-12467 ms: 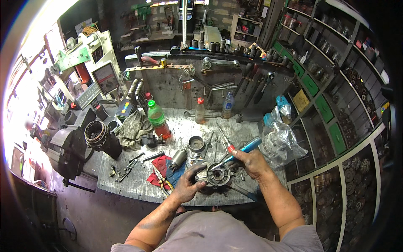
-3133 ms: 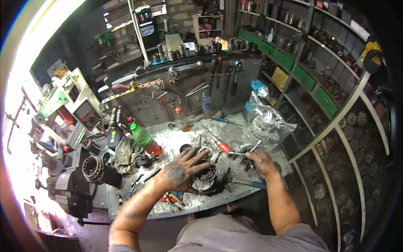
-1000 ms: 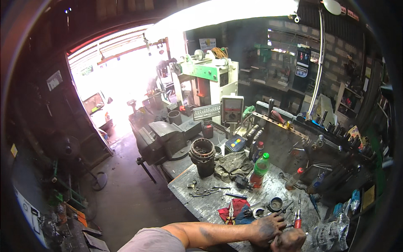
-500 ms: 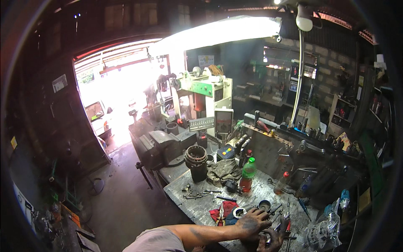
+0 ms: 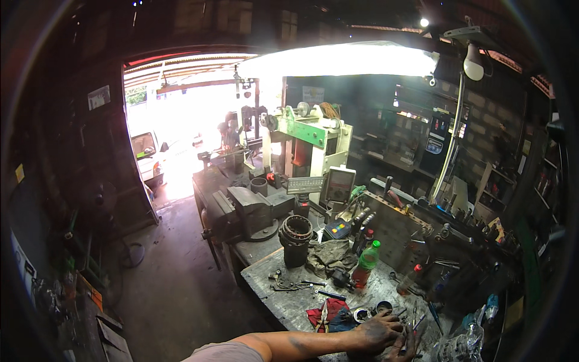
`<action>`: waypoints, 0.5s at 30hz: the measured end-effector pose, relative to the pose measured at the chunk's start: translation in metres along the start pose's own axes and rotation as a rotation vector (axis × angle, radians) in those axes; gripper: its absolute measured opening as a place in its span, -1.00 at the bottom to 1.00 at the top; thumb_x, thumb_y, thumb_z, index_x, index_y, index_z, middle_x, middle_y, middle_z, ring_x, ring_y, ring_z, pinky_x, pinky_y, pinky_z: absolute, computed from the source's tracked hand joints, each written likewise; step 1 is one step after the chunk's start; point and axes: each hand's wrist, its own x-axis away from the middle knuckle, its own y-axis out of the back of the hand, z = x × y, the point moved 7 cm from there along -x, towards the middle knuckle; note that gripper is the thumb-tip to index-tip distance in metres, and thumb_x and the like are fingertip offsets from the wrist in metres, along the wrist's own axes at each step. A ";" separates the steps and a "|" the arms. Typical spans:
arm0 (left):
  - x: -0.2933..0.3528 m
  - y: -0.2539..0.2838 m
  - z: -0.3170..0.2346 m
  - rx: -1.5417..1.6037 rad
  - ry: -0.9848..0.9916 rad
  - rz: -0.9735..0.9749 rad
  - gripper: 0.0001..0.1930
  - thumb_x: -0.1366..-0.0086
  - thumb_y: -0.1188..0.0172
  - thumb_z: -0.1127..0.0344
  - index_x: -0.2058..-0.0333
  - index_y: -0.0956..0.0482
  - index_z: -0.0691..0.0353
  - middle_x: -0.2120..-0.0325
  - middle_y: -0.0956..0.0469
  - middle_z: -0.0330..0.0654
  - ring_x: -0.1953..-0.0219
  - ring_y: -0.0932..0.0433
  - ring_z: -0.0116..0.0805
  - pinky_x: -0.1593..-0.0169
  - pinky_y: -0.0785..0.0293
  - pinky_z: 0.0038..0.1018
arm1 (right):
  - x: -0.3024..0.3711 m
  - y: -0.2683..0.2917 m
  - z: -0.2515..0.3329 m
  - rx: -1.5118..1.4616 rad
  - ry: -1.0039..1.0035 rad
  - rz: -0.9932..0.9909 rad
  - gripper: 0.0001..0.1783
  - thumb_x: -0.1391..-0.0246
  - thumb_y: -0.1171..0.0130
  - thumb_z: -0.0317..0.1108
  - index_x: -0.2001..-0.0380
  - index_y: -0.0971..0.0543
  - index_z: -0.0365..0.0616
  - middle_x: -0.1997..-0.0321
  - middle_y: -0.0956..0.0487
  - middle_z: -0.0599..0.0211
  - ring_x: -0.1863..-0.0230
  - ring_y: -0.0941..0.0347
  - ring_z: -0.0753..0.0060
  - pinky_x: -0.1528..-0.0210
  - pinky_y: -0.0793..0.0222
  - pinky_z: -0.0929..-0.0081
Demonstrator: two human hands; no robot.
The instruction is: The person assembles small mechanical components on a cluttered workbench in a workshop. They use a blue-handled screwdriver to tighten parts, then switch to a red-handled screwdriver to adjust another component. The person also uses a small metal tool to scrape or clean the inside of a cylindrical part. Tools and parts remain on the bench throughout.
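My left hand (image 5: pixel 377 332) reaches in over the bench with its fingers bent and close to my right hand (image 5: pixel 403 348). The right hand is cut by the lower edge, its fingers curled up beside the left. Whatever lies between them is hidden. Just beyond the left hand sit a dark round cup (image 5: pixel 383 306) and a white ring-shaped part (image 5: pixel 362 314). A pair of pliers (image 5: pixel 325 313) rests on a red cloth (image 5: pixel 315 316) to their left. Thin tools, among them a screwdriver (image 5: pixel 435 317), lie right of the hands.
On the metal-topped bench (image 5: pixel 265 279) stand a dark cylindrical housing (image 5: pixel 295 242), a crumpled rag (image 5: pixel 332 257), a green-capped bottle of red liquid (image 5: pixel 364 265) and a smaller red-capped bottle (image 5: pixel 409 281). Small bolts lie nearer. A large vise (image 5: pixel 246 212) is behind; a clear plastic bag (image 5: pixel 469 342) lies right.
The view has tilted up and shifted left, so the hands sit lower in the picture. Both hands stay close together over the same spot; the right one is now more cut off.
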 end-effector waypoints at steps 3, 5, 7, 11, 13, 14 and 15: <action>-0.003 -0.005 0.004 0.082 0.051 0.052 -0.71 -0.35 -0.34 0.13 0.06 -0.81 0.10 -0.06 -0.71 -0.18 -0.27 -0.55 -0.07 -0.44 -0.34 -0.02 | 0.000 -0.004 -0.013 -0.268 -0.111 -0.065 -0.61 -0.63 -0.15 -0.20 -0.03 -0.74 -0.37 0.00 -0.77 0.00 0.07 -0.71 0.13 -0.08 -0.62 0.26; -0.003 -0.006 0.006 0.068 0.040 0.039 -0.71 -0.37 -0.34 0.12 0.06 -0.82 0.11 -0.01 -0.70 -0.17 -0.23 -0.56 -0.07 -0.40 -0.37 -0.04 | -0.001 -0.003 -0.025 -0.402 -0.212 -0.081 -0.61 -0.64 -0.13 -0.17 0.01 -0.73 -0.34 0.07 -0.75 0.05 0.13 -0.68 0.18 -0.01 -0.60 0.31; -0.002 -0.007 0.007 0.060 0.032 0.029 -0.71 -0.39 -0.33 0.10 0.06 -0.82 0.12 0.04 -0.70 -0.16 -0.19 -0.57 -0.06 -0.36 -0.40 -0.07 | -0.005 -0.001 -0.042 -0.616 -0.351 -0.088 -0.60 -0.65 -0.12 -0.15 0.05 -0.72 -0.31 0.14 -0.73 0.11 0.19 -0.66 0.24 0.06 -0.57 0.36; -0.001 -0.008 0.006 0.029 -0.008 0.028 -0.71 -0.43 -0.31 0.08 0.04 -0.81 0.09 0.05 -0.67 -0.14 -0.18 -0.57 -0.06 -0.34 -0.40 -0.07 | -0.030 0.000 -0.075 -0.958 -0.591 0.029 -0.57 -0.67 -0.08 -0.09 0.12 -0.70 -0.25 0.29 -0.70 0.23 0.31 -0.60 0.35 0.20 -0.52 0.46; -0.001 -0.012 0.009 -0.026 0.020 0.121 -0.72 -0.45 -0.28 0.07 0.04 -0.81 0.05 0.01 -0.65 -0.15 -0.22 -0.55 -0.06 -0.33 -0.37 -0.06 | -0.043 -0.003 -0.082 -0.878 -0.610 0.190 -0.63 -0.67 -0.08 -0.07 0.10 -0.64 -0.16 0.36 -0.64 0.33 0.39 -0.54 0.44 0.27 -0.45 0.50; -0.001 -0.009 0.007 0.013 0.013 0.091 -0.71 -0.45 -0.28 0.06 0.03 -0.81 0.04 -0.01 -0.66 -0.15 -0.24 -0.55 -0.06 -0.35 -0.36 -0.05 | -0.047 -0.005 -0.082 -0.837 -0.618 0.270 -0.65 -0.66 -0.09 -0.06 0.09 -0.61 -0.11 0.39 -0.61 0.38 0.42 -0.51 0.49 0.30 -0.41 0.52; -0.001 -0.004 0.005 0.038 0.018 0.052 -0.71 -0.46 -0.28 0.05 0.02 -0.81 0.03 -0.02 -0.66 -0.15 -0.26 -0.54 -0.06 -0.38 -0.35 -0.04 | -0.053 -0.005 -0.080 -0.795 -0.622 0.351 -0.68 -0.66 -0.09 -0.05 0.08 -0.58 -0.07 0.43 -0.58 0.43 0.46 -0.48 0.53 0.34 -0.38 0.54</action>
